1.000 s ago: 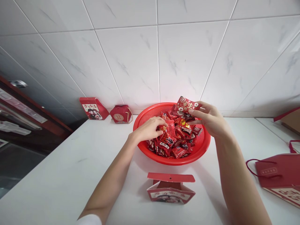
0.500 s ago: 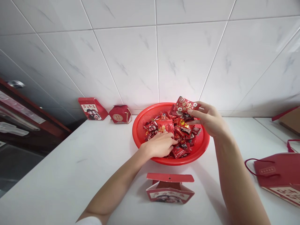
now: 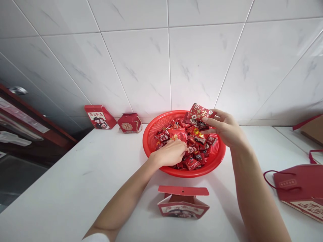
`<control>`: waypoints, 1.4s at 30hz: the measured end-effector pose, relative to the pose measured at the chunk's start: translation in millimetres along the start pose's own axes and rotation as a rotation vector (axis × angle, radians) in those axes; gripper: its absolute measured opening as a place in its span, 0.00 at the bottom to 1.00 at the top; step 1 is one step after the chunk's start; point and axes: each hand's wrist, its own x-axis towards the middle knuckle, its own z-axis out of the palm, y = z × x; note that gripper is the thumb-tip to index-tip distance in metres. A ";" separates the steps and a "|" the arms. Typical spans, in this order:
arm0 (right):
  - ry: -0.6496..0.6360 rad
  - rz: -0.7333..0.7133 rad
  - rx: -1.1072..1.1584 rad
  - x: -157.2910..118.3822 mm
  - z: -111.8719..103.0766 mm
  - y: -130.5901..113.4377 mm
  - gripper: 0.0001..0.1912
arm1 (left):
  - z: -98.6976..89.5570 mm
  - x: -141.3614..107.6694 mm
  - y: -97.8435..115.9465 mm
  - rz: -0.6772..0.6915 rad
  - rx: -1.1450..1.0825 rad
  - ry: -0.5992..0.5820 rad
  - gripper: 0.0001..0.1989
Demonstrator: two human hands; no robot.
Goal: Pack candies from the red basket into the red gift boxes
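A red plastic basket [image 3: 219, 160] full of small red wrapped sweets [image 3: 192, 162] rests on the white counter against the tiled wall. My left hand [image 3: 171, 153] reaches into its left half, fingers bent down among the sweets; what they grip, if anything, is hidden. Between the thumb and fingers of my right hand [image 3: 224, 127] is a larger red packet [image 3: 199, 113] with gold and white print, held over the basket's back right. Nearer to me than the basket, a red gift box [image 3: 183, 205] stands upright with its top open.
At the back left stand a red box with a picture [image 3: 100, 117] and a small red box with a rope handle [image 3: 128, 123]. A red bag [image 3: 299, 183] lies on the right, a brown box [image 3: 313, 131] behind it. Dark shelving [image 3: 27, 134] is beyond the counter's left edge.
My left hand has drawn slightly left, its fingers curling in more, which uncovers a sweet near the basket's middle. My right hand and its packet have barely moved.
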 end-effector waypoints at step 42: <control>-0.007 -0.012 0.040 2.5 -5.0 3.5 0.16 | -48.6 -26.6 -48.2 -0.360 -0.147 0.311 0.17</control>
